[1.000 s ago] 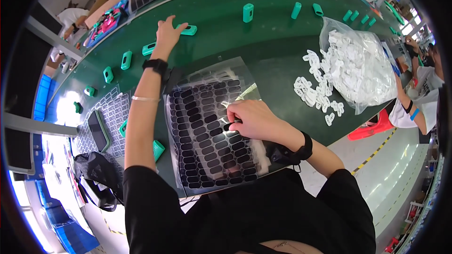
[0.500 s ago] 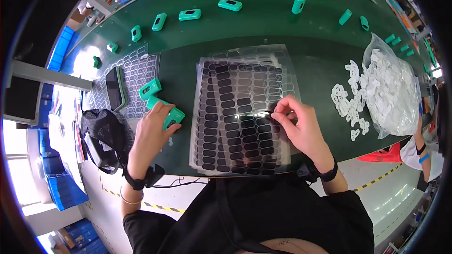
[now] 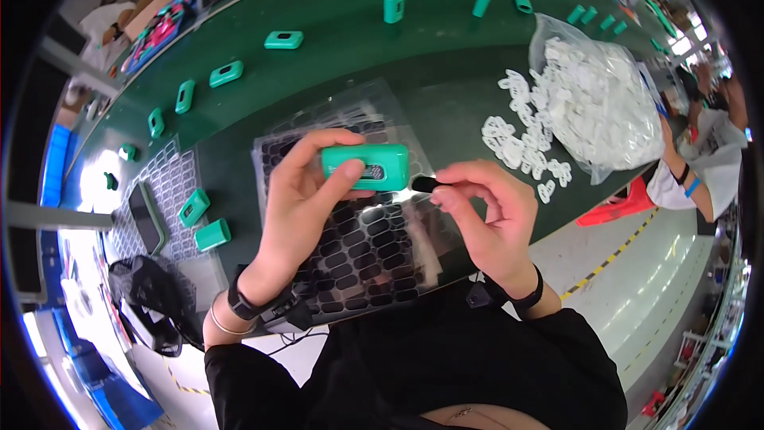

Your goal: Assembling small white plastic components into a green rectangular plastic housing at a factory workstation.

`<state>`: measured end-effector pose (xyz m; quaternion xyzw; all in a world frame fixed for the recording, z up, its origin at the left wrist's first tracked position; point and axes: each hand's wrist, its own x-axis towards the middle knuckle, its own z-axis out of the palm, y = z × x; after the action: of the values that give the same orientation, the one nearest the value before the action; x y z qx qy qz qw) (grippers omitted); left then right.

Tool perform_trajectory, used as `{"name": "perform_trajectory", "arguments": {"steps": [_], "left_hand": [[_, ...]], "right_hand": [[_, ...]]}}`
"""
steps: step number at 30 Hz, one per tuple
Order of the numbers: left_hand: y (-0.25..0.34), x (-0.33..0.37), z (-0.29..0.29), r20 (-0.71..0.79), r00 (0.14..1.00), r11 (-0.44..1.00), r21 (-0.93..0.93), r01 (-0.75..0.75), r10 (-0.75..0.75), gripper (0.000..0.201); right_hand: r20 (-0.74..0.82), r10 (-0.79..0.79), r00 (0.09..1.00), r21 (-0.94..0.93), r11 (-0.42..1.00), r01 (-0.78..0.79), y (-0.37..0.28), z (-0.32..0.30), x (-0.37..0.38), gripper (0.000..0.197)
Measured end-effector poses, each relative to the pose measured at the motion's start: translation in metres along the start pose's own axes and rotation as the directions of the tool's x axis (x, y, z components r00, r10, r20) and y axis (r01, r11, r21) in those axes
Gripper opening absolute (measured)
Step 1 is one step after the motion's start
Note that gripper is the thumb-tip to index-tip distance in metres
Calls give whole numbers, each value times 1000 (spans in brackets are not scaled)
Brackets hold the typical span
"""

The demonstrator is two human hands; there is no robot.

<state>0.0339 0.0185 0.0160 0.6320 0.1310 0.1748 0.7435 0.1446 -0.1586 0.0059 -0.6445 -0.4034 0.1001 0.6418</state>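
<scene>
One green case newly raised, clasped in the left grip, right grip pinching a black, seemingly oval sticker

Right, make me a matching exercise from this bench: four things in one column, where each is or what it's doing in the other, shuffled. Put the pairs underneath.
Column one
1. left hand
2. right hand
3. phone
4. clear plastic bag

Column two
A. lying on a patterned sheet
B. gripping a green case
C. filled with small white pieces
D. pinching a small black piece

Pairs: 1-B, 2-D, 3-A, 4-C
</scene>
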Motion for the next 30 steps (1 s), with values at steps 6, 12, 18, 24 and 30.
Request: {"name": "perform_trajectory", "arguments": {"steps": [6, 12, 18, 24, 30], "left_hand": [[-19, 1, 31, 90, 996, 999, 44, -9, 5, 49], [-28, -1, 34, 74, 993, 979, 175, -109, 97, 44], [-28, 0, 30, 52, 992, 937, 325, -126, 116, 36], [-18, -4, 25, 10, 996, 967, 238, -91, 91, 30], [-25, -13, 31, 51, 998, 985, 171, 12, -21, 31]], "right_hand": [[-40, 10, 999, -92, 996, -13, 8, -4, 3, 13], [-10, 28, 1000, -148, 989, -30, 11, -2, 7, 11], [73, 1, 997, -374, 927, 27, 12, 1, 9, 22], [100, 121, 988, -350, 933, -79, 7, -2, 6, 39], [68, 147, 987, -90, 986, -141, 21, 5, -8, 28]]}}
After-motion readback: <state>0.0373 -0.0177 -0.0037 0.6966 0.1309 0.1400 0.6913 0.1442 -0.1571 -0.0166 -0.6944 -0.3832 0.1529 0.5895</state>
